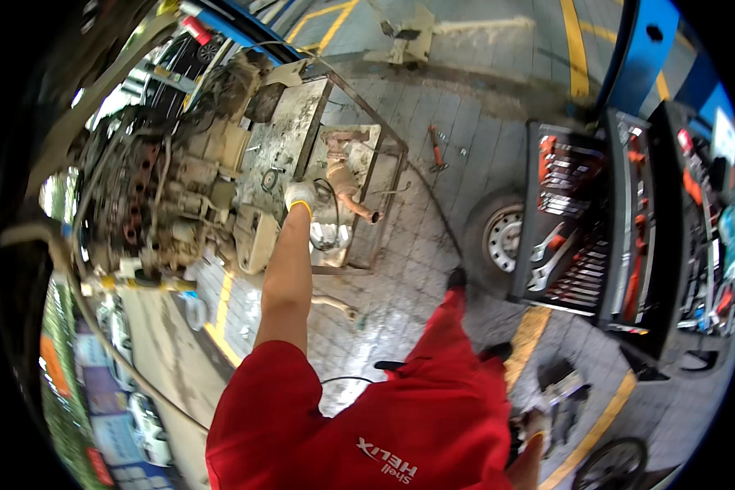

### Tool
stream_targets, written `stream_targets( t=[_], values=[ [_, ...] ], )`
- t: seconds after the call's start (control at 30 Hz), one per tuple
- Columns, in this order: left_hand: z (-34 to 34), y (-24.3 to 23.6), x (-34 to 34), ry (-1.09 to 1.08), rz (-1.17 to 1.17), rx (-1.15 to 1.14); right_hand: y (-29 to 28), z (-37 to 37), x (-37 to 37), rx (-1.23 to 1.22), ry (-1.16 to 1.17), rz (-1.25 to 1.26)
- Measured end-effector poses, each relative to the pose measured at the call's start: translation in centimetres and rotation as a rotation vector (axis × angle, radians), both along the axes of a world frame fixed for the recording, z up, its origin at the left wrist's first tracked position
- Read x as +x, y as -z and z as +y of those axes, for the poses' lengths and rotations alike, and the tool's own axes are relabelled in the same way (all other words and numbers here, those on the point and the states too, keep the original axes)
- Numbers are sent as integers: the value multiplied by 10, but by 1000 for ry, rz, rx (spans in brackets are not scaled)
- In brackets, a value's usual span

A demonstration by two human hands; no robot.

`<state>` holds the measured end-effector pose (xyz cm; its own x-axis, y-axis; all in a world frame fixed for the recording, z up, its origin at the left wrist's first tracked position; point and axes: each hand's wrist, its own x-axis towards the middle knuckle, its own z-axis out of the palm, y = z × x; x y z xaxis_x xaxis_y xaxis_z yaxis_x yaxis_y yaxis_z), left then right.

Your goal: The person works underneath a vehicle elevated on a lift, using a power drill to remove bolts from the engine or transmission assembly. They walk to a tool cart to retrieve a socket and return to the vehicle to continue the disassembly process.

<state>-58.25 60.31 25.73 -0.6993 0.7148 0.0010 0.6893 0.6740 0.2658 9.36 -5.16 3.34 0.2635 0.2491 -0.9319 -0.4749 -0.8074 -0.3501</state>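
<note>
Cannot discern the grip of the gloved left hand (300, 196) or blurred right hand (536, 423); cannot identify the tiny metal part (464, 152).

The bare left arm (284, 286) reaches nearly straight forward from a short red fabric sleeve (265, 392); the left hand (300, 193) wears a pale, yellow-cuffed glove, its fingers too small to read. The right forearm (524, 471) is low at the right side, the pale-gloved right hand (536, 424) blurred.

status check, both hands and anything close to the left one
Left hand, white-gloved, by stained grey metal bench, grip unclear. Right hand, lower right, blurred, grip unclear. Rusty brown exhaust pipe right of left hand; grimy brown engine left.
</note>
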Motion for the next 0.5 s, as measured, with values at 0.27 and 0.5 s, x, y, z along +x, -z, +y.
stream_targets(
  t=[0.27,0.5],
  values=[
    [106,75,-138,-328,103,-96,-87,289,-105,208,-379,-138],
    [164,114,-225,-513,7,-188,-52,359,-183,208,-476,0]
  ],
)
